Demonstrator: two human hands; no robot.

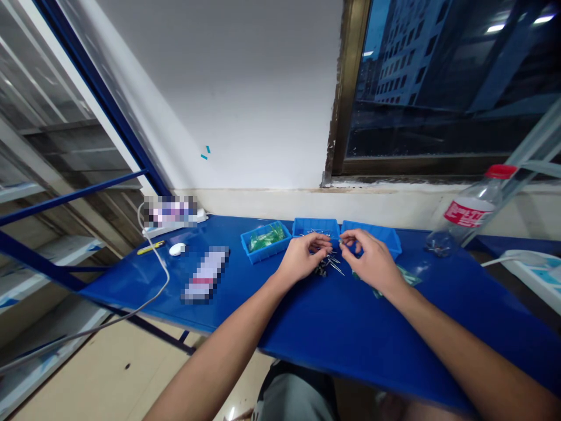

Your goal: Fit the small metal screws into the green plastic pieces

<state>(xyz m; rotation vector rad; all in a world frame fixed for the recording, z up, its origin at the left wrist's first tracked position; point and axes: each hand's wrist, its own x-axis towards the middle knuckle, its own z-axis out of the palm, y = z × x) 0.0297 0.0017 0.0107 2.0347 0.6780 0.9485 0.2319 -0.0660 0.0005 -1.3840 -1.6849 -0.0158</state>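
Blue tabletop [359, 345] runs along a white wall [249, 99] beneath a window [442, 76], with a metal shelving rack [48, 175] off to the left. Near the middle of it, a loose heap of small parts with thin metal legs [326, 266] lies just below and between the two hands, a little closer to the left hand [304, 258]. The legs point in mixed directions, though several slant toward the near right, so the heap has no single long axis. The left hand's fingers curl inward, their tips close to the right hand [372, 261]. That hand's thumb and forefinger are pressed together, perhaps on something thin, but it is too small to tell.

Three blue plastic bins stand in a row at the far side. The left bin [265, 250] holds green packets [266, 237], the middle bin [315, 227] holds thin metal pieces [316, 233], and the right bin [372, 232] shows no contents past the right hand. A green bag [405, 275] lies on the tabletop beyond the right hand. Farther right stands a clear plastic bottle [467, 213] with a red cap.
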